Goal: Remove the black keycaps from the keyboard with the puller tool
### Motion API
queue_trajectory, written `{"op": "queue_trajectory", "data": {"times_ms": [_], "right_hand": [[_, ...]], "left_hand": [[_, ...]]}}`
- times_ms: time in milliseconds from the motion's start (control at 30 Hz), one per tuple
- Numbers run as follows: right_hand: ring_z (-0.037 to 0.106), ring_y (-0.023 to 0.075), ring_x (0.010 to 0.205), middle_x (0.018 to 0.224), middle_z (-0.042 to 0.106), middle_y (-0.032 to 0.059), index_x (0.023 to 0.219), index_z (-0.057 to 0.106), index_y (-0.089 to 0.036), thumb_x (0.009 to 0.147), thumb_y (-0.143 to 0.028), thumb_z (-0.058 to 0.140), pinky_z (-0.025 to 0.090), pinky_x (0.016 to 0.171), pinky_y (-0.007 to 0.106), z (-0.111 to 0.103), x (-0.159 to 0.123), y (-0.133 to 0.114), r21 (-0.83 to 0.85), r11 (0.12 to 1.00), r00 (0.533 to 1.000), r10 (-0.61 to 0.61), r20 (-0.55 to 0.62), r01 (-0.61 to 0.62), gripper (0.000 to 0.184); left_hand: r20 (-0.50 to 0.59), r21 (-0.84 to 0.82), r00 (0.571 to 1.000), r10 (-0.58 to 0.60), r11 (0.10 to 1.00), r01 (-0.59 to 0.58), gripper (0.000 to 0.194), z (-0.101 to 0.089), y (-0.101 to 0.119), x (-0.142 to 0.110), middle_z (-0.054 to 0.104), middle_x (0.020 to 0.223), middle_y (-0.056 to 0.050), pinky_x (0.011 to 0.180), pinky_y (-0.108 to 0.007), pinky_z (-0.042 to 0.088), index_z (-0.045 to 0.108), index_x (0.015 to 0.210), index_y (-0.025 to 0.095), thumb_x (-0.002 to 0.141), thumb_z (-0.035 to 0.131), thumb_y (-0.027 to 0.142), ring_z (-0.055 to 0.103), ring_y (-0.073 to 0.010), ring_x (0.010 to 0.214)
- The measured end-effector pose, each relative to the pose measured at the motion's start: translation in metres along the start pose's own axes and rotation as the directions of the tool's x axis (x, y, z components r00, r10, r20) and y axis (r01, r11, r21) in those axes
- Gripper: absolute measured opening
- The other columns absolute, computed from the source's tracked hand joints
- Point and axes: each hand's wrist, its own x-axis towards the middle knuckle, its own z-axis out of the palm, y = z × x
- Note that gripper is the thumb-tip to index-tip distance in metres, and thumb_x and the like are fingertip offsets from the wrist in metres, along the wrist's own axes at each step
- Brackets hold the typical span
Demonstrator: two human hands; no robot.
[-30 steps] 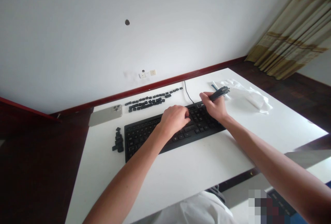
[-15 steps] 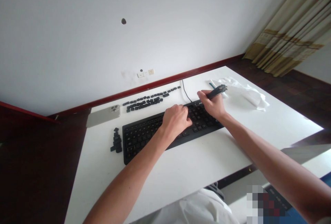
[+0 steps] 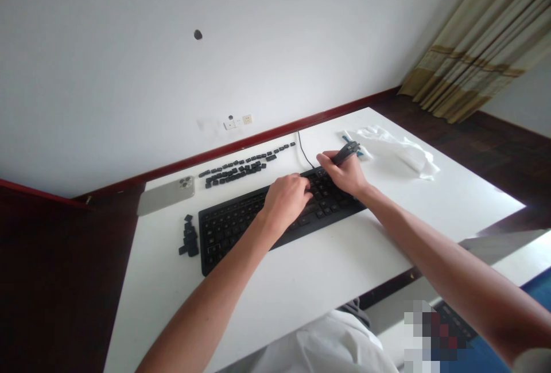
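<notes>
currently | right hand (image 3: 348, 177): dark tool (image 3: 345, 153) | left hand (image 3: 286, 198): at illegibly marked keyboard (image 3: 232, 225)

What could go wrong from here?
Loose keycaps lie close to the left end of the keyboard; a nudge might scatter them. The phone sits right at the left edge of the table; a bump could tip it off. The dark tool in the right hand might slip.
</notes>
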Motion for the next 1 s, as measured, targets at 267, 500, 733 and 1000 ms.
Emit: {"op": "queue_trajectory", "data": {"times_ms": [267,500,733,1000], "right_hand": [[0.024,0.0109,0.059,0.061,0.022,-0.0035,0.063,0.024,-0.021,0.097,-0.038,0.052,0.021,0.053,0.030,-0.001,0.000,0.000,-0.034,0.999,1.000,-0.016,0.013,0.016,0.047],[0.023,0.0110,0.059,0.060,0.022,-0.0037,0.063,0.024,-0.022,0.097,-0.038,0.052,0.020,0.054,0.031,-0.001,0.001,-0.001,-0.027,0.999,0.999,-0.025,0.032,0.026,0.048],[0.022,0.0112,0.060,0.061,0.021,-0.0039,0.064,0.024,-0.022,0.098,-0.038,0.052,0.020,0.054,0.031,0.000,0.000,0.000,-0.008,1.000,0.999,-0.012,0.050,0.012,0.047],[0.024,0.0110,0.060,0.061,0.022,-0.0038,0.063,0.026,-0.021,0.097,-0.042,0.052,0.021,0.053,0.030,0.003,0.000,0.002,-0.027,1.000,0.996,0.012,0.094,-0.010,0.047]], "left_hand": [[-0.013,0.111,0.999,-0.032,0.993,0.033,0.010,0.004,0.022,-0.002,0.071,0.095,-0.012,0.081,-0.033,0.056,0.068,0.097,0.011,0.096,0.059,0.015,0.070,-0.0248,0.090],[-0.018,0.211,0.999,0.044,0.977,-0.039,0.008,0.013,0.022,-0.001,0.067,0.094,-0.013,0.084,-0.036,0.055,0.065,0.098,0.010,0.097,0.059,0.016,0.066,-0.0261,0.092],[-0.040,0.364,0.988,0.148,0.923,-0.123,0.020,0.020,0.024,-0.004,0.064,0.094,-0.015,0.081,-0.040,0.053,0.066,0.098,0.006,0.097,0.047,0.004,0.062,-0.0284,0.090],[-0.072,0.382,0.984,0.166,0.916,-0.126,0.022,0.023,0.022,-0.004,0.064,0.094,-0.014,0.080,-0.038,0.051,0.066,0.097,0.007,0.096,0.045,0.002,0.060,-0.0268,0.089]]}}
